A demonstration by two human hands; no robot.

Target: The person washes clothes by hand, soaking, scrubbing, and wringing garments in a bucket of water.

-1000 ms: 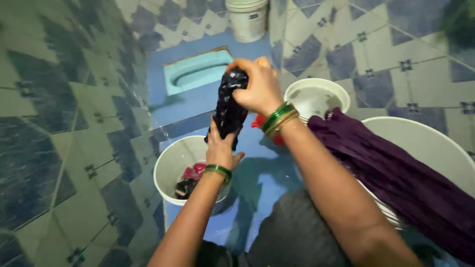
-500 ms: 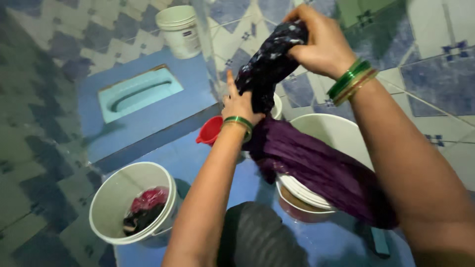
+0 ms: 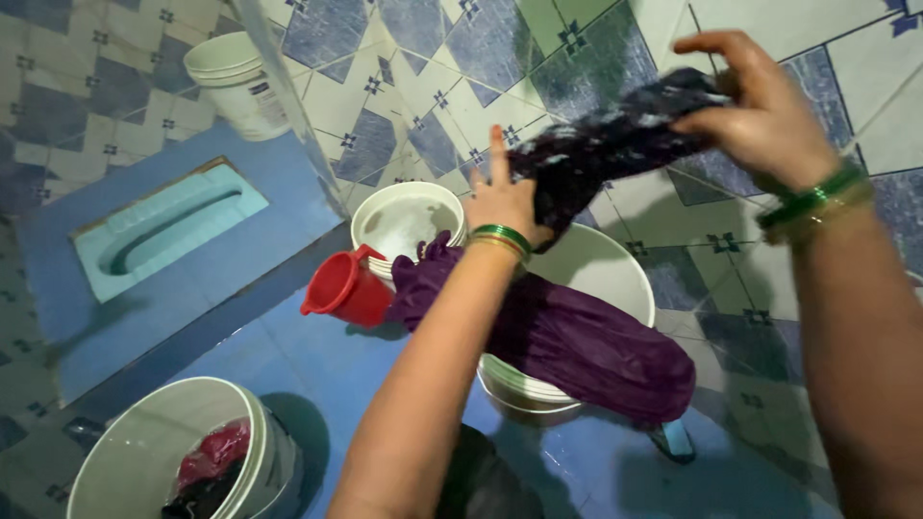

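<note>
Dark speckled cloth [image 3: 615, 144], wet-looking and twisted into a rope, is stretched between both hands just above the big white bucket [image 3: 615, 264]. The right hand [image 3: 760, 115] pinches the far end up near the tiled wall [image 3: 673, 207], fingers closed on the fabric, and the left hand [image 3: 505, 197] clamps the near end with its index finger sticking straight up. So the hands are apart, each gripped on one end of the same piece.

A purple garment [image 3: 577, 341] is draped across the rim of that big bucket, hanging off the near side. Just left of the bucket is a smaller white bucket [image 3: 404, 216] and a red plastic mug [image 3: 341, 288] tipped against it. Further left and nearer me, another white bucket [image 3: 144, 452] holds a pink and dark bundle of clothes [image 3: 212, 466]. Way beyond, on the raised blue floor, there's the light-blue squat toilet pan [image 3: 159, 231] and a white lidded pail [image 3: 236, 82] in the corner.

Looks to me like the wringing stage, with the cloth mid-twist or being shaken open. I'd guess the next bit needs both grips kept firm while the piece gets opened out or laid over the big bucket next to the purple one, without dragging that one off the rim
</note>
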